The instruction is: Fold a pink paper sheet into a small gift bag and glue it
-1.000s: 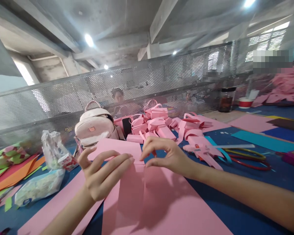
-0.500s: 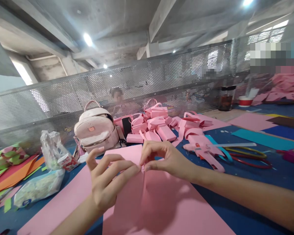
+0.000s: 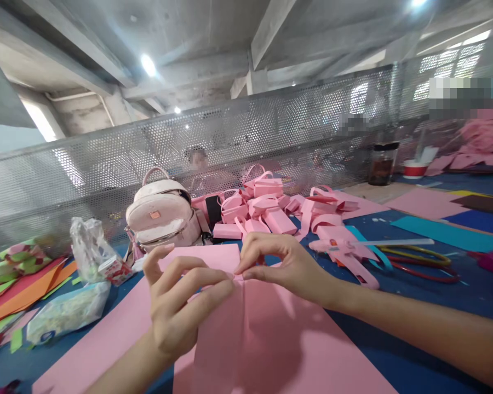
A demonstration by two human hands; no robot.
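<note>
A pink paper sheet [image 3: 320,350] lies in front of me, with a folded pink strip standing along a crease down its middle. My right hand [image 3: 290,268] pinches the paper between thumb and forefinger at the upper part of this crease. From the other side, my left hand [image 3: 178,301] has its thumb and forefinger tips closed on the same spot, its other fingers loosely raised. The fingertips of both hands nearly touch and hide the bit of paper between them. Another pink sheet [image 3: 94,345] spreads out under my left forearm.
Behind my hands are a pale backpack [image 3: 160,213] and piled pink paper bags [image 3: 267,205]. A pink glue gun [image 3: 345,246] lies right, near a dark-lidded jar [image 3: 383,164]. Plastic bags [image 3: 69,312] and coloured paper strips [image 3: 33,295] lie left. A perforated metal screen [image 3: 107,164] stands behind.
Both hands keep their pinch at the crease. My right hand's fingers have drawn a little closer together, and the strip by the crease has shifted slightly. The view has moved slightly.
</note>
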